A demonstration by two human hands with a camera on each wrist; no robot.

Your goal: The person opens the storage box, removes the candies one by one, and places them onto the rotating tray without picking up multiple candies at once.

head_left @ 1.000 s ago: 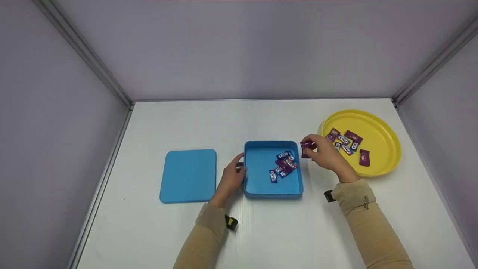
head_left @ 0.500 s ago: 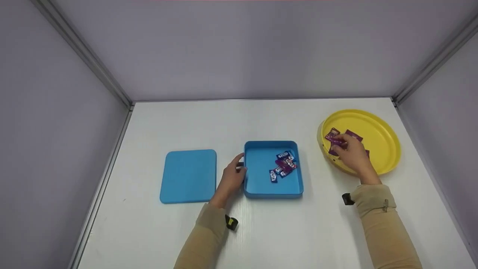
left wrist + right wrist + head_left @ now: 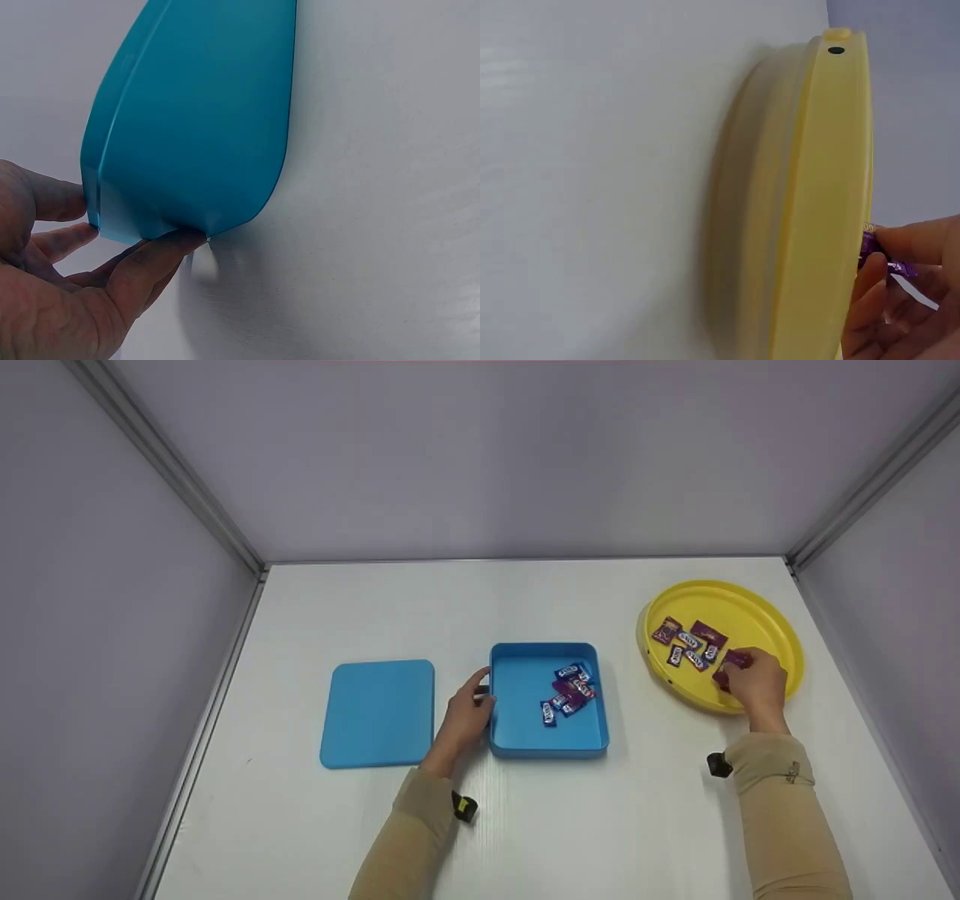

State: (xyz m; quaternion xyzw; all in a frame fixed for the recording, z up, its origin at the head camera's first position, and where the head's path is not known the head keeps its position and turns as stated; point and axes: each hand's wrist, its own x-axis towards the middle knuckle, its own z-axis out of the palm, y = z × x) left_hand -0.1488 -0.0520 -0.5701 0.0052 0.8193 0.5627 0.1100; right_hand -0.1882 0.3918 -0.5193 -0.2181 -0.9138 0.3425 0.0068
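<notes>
In the head view, my left hand [image 3: 466, 721] touches the outside of the left wall of the blue box [image 3: 549, 754], with its fingers relaxed. The left wrist view shows the fingertips against the box [image 3: 202, 120]. Several blue and purple wrapped candies [image 3: 576, 690] lie in the right part of the box. My right hand [image 3: 759, 684] pinches a purple candy [image 3: 738, 658] over the right part of the yellow tray [image 3: 796, 660]. In the right wrist view, the candy [image 3: 900, 268] shows between thumb and fingers, partly behind the tray's side wall [image 3: 821, 187].
A flat blue square lid [image 3: 379, 714] lies left of the box, past my left hand. More wrapped candies [image 3: 688, 640] are grouped in the left part of the tray. Grey walls [image 3: 525, 457] enclose the white table [image 3: 450, 607] at the back and both sides.
My right hand has moved from beside the box's right wall, rightward across the tray to its right part, with a purple candy pinched. My left hand and the box have stayed in place.
</notes>
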